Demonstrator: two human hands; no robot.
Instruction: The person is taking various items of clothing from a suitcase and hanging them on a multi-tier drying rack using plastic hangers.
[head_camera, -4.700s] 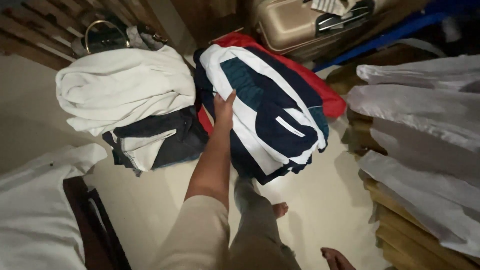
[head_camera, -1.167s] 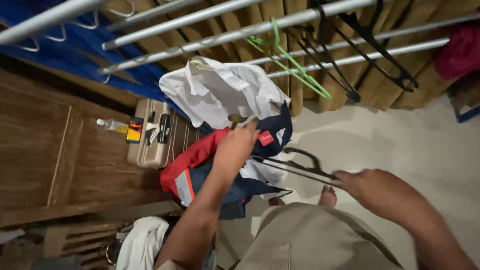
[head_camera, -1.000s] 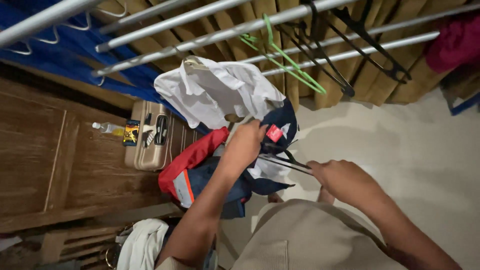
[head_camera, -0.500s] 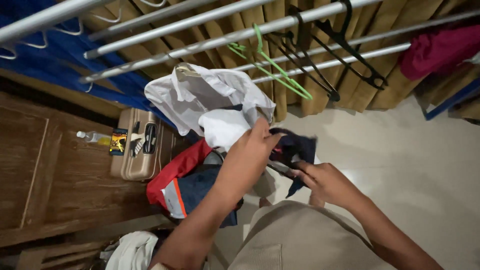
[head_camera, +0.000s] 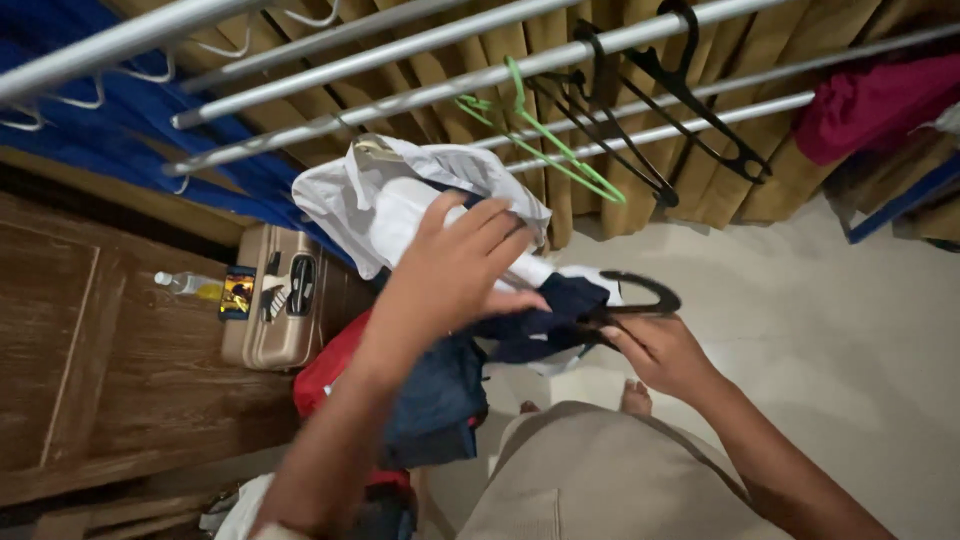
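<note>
**Soft jacket, stiff hanger, both hands busy at mid-frame**

At the far left of the frame sits a tan suitcase (head_camera: 272, 312) against the wooden panel, with a small bottle (head_camera: 182, 284) just beside it. Moving right, your left hand (head_camera: 455, 265) is at centre frame, fingers curled over the bunched cloth of the navy, white and red jacket (head_camera: 520, 315); the rest of the jacket droops below your forearm toward lower centre. Behind that hand hangs a white shirt (head_camera: 345, 200) on the grey rack rails (head_camera: 450, 82). Right of centre, your right hand (head_camera: 660, 350) has its fingers closed on the black hanger (head_camera: 640, 295), whose hook curves up just above your knuckles. Empty green and black hangers dangle at upper centre.

The jacket looks light, limp and a little slick, so it will likely slump wherever unsupported; take it at the collar or shoulder seams. The hanger seems rigid and thin; holding near its neck should steady it.
</note>
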